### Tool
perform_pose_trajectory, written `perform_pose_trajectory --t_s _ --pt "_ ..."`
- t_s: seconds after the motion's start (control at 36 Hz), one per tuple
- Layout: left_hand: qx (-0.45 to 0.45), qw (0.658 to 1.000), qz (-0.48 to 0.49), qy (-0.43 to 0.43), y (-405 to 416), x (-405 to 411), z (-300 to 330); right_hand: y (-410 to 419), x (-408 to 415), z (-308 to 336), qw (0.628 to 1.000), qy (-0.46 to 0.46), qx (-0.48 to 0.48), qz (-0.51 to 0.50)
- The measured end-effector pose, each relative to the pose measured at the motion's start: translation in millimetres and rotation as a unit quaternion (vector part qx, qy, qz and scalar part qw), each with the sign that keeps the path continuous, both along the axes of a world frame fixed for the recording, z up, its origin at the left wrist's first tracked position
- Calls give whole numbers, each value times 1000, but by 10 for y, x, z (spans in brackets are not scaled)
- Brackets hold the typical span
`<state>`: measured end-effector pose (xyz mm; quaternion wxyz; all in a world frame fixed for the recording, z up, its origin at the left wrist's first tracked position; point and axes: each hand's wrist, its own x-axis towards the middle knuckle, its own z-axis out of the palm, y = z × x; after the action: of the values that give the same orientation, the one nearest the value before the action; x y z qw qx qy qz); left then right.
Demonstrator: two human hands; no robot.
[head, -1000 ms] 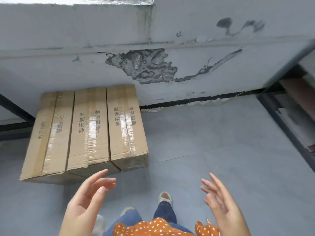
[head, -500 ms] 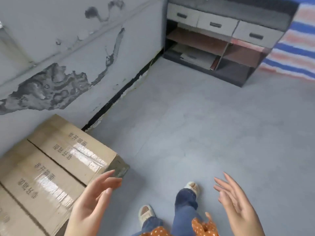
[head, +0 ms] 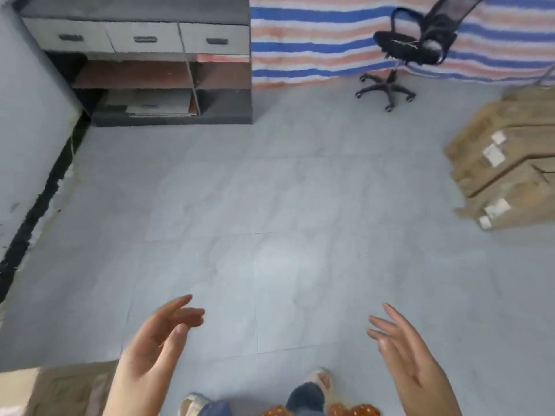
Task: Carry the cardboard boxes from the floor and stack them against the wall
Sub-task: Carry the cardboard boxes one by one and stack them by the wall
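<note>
A heap of brown cardboard boxes (head: 507, 163) with white labels lies on the floor at the far right, some of them askew. The corner of the boxes stacked by the wall (head: 64, 391) shows at the bottom left. My left hand (head: 153, 352) is held out low in front of me, fingers relaxed and empty, just right of that corner. My right hand (head: 411, 361) is also raised with fingers spread, holding nothing, well away from the heap on the right.
The grey wall (head: 27, 139) with a black base strip runs down the left. A dark cabinet with drawers (head: 156, 64) stands in the far corner. A black office chair (head: 402, 52) stands before a striped tarp (head: 315, 40). Grey tile floor (head: 270, 211) lies between.
The view has swung right, away from the stacked boxes at the wall, bringing the cabinet, chair and heap of boxes into sight. Both hands stay raised and empty.
</note>
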<state>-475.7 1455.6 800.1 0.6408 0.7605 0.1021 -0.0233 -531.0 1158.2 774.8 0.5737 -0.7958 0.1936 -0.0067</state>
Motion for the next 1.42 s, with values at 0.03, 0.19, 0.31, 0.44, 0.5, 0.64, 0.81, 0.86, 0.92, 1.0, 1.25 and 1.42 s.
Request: perform_pose_trajectory --t_s 0.03,0.19,0.31,0.44,0.5,0.64,0.81,0.86,0.92,1.0,1.25,1.42 --pt "1 1000 -21 2 -224 58 -40 -186 -55 13 1000 5 -2 -16" --pt "27 991 -130 18 -1496 336 -205 -1246 -276 -64 991 25 5 -131" --pt "46 978 -203 12 -2207 492 -188 -1774 -406 -95 980 36 -17 -195" --pt "78 958 -277 2 -2821 760 -146 -2142 -403 -202 963 52 6 -264" --pt "80 951 -298 5 -3042 937 -168 -2280 -339 -253 956 59 12 -288" --pt "47 951 -306 20 -3512 1467 -234 -2565 0 -355 944 73 26 -321" --pt "42 936 -348 24 -4169 2274 -287 -3076 662 -365 929 69 25 -362" --pt "36 932 -360 24 -4397 2575 -243 -3250 897 -338 924 60 20 -377" --pt "32 929 -369 21 -4633 2880 -196 -3420 1147 -304 919 53 21 -390" --pt "39 917 -397 27 -4974 3297 -194 -3650 1465 -280 912 56 22 -405" --pt "54 879 -471 47 -6120 4005 -274 -4409 1932 -274 876 69 40 -475" --pt "48 873 -483 40 -7182 4246 -379 -5373 2177 -361 872 65 14 -484"
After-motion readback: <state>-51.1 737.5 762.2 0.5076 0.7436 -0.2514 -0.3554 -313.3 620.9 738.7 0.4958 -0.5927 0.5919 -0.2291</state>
